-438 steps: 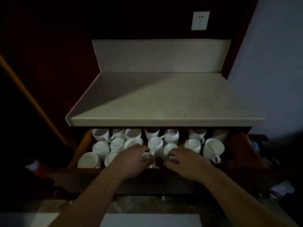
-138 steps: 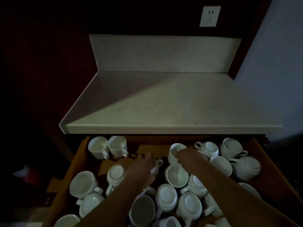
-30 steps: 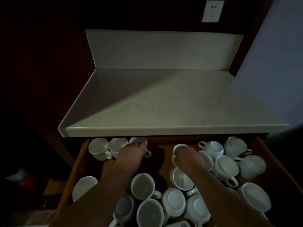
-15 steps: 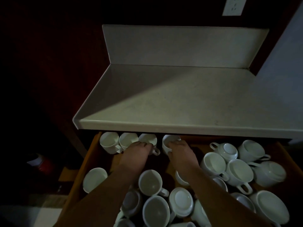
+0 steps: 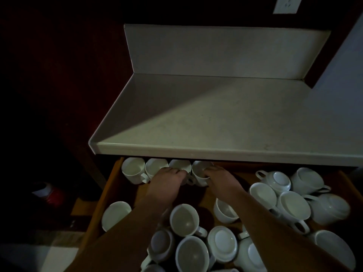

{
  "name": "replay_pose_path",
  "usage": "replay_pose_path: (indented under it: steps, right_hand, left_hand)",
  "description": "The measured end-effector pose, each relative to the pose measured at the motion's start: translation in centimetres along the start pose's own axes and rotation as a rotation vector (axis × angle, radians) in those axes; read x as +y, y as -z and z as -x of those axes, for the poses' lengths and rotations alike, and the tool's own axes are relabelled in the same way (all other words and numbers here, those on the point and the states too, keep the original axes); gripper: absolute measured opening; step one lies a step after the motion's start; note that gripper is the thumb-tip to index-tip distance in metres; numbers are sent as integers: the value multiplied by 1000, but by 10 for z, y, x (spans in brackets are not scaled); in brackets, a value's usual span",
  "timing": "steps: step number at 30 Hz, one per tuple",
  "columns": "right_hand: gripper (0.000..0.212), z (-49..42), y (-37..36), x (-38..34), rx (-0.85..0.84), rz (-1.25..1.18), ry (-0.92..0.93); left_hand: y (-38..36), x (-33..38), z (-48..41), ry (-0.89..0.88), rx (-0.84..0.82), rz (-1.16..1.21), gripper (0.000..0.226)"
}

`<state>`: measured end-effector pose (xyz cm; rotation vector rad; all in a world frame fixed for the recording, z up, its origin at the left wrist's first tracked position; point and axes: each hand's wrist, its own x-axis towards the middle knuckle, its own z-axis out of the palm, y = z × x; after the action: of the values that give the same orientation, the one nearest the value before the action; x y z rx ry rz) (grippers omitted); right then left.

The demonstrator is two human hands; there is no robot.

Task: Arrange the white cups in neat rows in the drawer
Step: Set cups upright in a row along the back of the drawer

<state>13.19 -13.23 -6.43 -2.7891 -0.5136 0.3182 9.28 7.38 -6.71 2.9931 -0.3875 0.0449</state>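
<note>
Under the front edge of the pale stone countertop (image 5: pixel 225 118), four upright white ceramic cups (image 5: pixel 133 170) stand in a row inside the open wooden drawer (image 5: pixel 110 187). The left hand (image 5: pixel 167 182) curls its close-set fingers over the third cup (image 5: pixel 181 166) from the countertop's left corner; the right hand (image 5: pixel 221 179) clasps the fourth cup (image 5: pixel 199 171) in curled fingers. Nearer than the countertop, other white cups (image 5: pixel 184 218) lie jumbled, some upturned.

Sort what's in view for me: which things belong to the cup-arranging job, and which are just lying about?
Job: drawer; back row of four cups; jumbled cups nearer the front; left hand holding the third cup; right hand holding the fourth cup.
Lying about: worktop; wall socket; red object on the floor.
</note>
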Motion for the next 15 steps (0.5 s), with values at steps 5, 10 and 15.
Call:
replay_pose_path:
  steps: [5,10,15]
  right_hand:
    - [45,-3,2,0,-36,-24,-21]
    - [50,6,3,-2,33,-56,32]
    - [37,20,2,9,128,-64,-23]
  left_hand:
    - [-4,-1,-5,-33,21,-45,26]
    - [-7,-8,1,-38,106,91,29]
    - [-7,-33,25,147,201,257,27]
